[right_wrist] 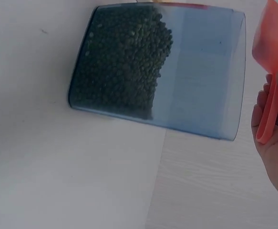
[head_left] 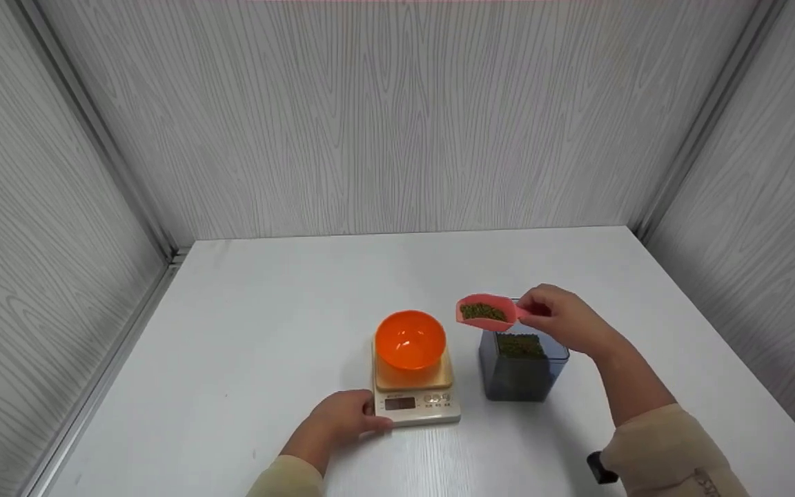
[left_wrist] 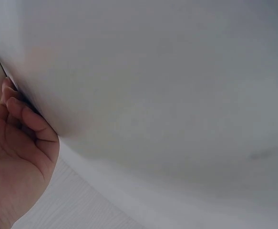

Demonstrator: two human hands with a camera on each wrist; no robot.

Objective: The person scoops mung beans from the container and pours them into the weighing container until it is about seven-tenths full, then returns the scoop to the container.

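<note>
My right hand (head_left: 566,321) grips the handle of a pink scoop (right_wrist: 271,43) above a translucent blue bin (head_left: 518,378). Small green beans, which look like mung beans (head_left: 483,312), lie in the scoop's bowl. More of the same beans (right_wrist: 122,62) fill roughly the lower half of the bin. Left of it, an orange bowl (head_left: 410,339) sits on a kitchen scale (head_left: 417,407); its visible inside holds nothing. My left hand (head_left: 342,417) holds the scale's front left corner, thumb along the front edge and fingers curled at the side. The scale's display is too small to read.
Everything stands on a white table (head_left: 266,310). Grey wood-grain panels (head_left: 397,117) enclose it at the back and on both sides. A small black object (head_left: 602,467) shows at the right sleeve.
</note>
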